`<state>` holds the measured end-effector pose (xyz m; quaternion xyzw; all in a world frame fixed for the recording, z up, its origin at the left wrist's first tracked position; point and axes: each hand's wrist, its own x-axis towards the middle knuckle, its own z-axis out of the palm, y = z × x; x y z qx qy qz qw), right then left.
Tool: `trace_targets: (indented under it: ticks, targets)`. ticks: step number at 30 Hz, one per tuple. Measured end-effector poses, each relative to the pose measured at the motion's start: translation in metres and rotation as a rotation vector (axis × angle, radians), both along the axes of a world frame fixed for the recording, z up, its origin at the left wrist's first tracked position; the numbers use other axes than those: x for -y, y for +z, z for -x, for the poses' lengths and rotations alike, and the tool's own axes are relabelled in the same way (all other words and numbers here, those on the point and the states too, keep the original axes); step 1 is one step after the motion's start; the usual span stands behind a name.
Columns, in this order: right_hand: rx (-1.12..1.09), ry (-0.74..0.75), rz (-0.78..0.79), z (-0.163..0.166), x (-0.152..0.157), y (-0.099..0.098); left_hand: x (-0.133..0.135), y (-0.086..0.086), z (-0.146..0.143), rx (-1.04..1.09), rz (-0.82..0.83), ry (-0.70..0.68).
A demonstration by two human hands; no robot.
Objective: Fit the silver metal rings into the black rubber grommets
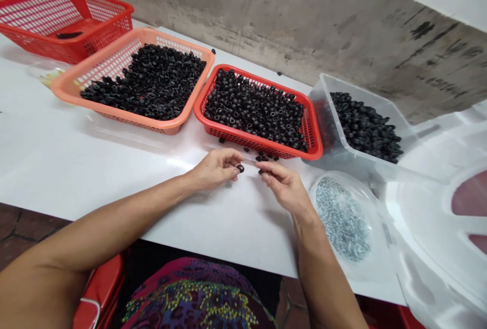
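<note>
My left hand (pixel 219 169) pinches a small round black part with a hole, like a ring (pixel 240 168), between thumb and fingers. Just to its right, my right hand (pixel 279 179) is closed in a pinch on a small black piece (pixel 261 172), mostly covered by the fingertips. The two hands are apart, over the white table (pixel 228 227). Behind them stands a red basket (pixel 262 147) full of round black parts (pixel 251 106). A few loose black pieces (pixel 262 158) lie at its front edge.
An orange basket (pixel 144 125) with small black parts and a red basket (pixel 114 22) holding one dark item stand to the left. Right are a clear bin (pixel 337 116) of black pieces, a clear tub of small silvery parts (pixel 342 220) and a white plastic stool (pixel 418 187). A wall (pixel 304 25) runs behind.
</note>
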<state>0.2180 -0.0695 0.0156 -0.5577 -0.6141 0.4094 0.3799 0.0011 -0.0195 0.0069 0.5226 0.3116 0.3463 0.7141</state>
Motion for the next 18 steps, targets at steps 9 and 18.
trace_targets:
  ticks: [9,18]
  targets:
    - [-0.415,-0.077,0.147,0.012,0.001,-0.005,0.003,0.001,0.0,-0.029,-0.007,-0.076]
    - [-0.459,-0.11,0.143,0.028,0.006,0.002,0.005,0.005,-0.002,0.017,-0.025,-0.115]
